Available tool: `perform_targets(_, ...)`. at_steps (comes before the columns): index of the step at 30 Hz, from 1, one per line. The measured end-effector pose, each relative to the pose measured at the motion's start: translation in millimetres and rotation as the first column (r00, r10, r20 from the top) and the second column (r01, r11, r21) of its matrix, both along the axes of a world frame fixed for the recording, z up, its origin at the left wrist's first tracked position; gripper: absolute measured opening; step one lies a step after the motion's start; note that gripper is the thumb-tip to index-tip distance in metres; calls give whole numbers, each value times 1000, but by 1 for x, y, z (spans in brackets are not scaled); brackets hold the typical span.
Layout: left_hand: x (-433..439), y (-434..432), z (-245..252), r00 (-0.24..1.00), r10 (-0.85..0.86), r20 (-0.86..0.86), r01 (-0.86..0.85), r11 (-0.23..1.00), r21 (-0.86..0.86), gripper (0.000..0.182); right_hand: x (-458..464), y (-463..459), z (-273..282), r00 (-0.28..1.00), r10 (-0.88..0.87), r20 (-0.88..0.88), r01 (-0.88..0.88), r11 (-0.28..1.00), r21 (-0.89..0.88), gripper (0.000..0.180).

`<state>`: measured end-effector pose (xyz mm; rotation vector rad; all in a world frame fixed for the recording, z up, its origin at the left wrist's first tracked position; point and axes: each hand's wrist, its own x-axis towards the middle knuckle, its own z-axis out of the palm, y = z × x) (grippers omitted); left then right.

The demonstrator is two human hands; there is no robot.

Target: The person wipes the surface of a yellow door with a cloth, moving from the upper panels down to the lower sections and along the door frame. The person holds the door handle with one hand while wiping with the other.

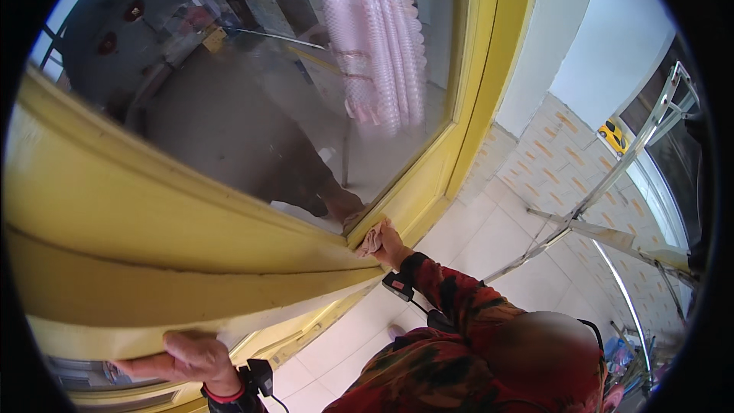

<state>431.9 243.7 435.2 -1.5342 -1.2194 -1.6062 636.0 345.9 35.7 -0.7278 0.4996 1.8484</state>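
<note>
A yellow frame (252, 241) surrounds a large glass pane (229, 115) in front of me. In my right hand (393, 248) is a crumpled pinkish cloth (373, 239), pressed on the frame at the pane's lower corner. My left hand (198, 358), at the lower left, rests against the frame's pale outer edge, its fingers stretched out to the left and nothing visible held in it. A pink curtain (373, 51) shows through or in the glass, beside a dark reflection.
A metal folding ladder or stand (608, 183) stands on the right over the tiled floor (527, 281). A yellow toy car (613, 137) sits on a ledge by the patterned wall. Assorted items (625, 355) are at the lower right. Lower left is another yellow frame (281, 344).
</note>
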Motion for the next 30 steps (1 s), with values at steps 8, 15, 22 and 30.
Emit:
perform_targets(8, 1, -6, 1, 995, -97, 4, 97, 992, -79, 68, 33, 26, 46, 993, -108, 53, -20, 285, 958, 42)
perform_targets(15, 5, -5, 3, 975, -221, 28, 222, 972, -75, 69, 154, 107, 87, 788, -364, 497, -52, 764, 643, 52)
perform_targets(22, -3, -5, -1, 998, -69, -6, 68, 995, -70, 69, 219, 152, 54, 423, -538, 729, 95, 827, 555, 28)
perform_targets(30, -7, -5, -2, 1000, -12, -21, 10, 998, -66, 70, 84, 86, 33, -54, -317, 947, 80, 944, 321, 39)
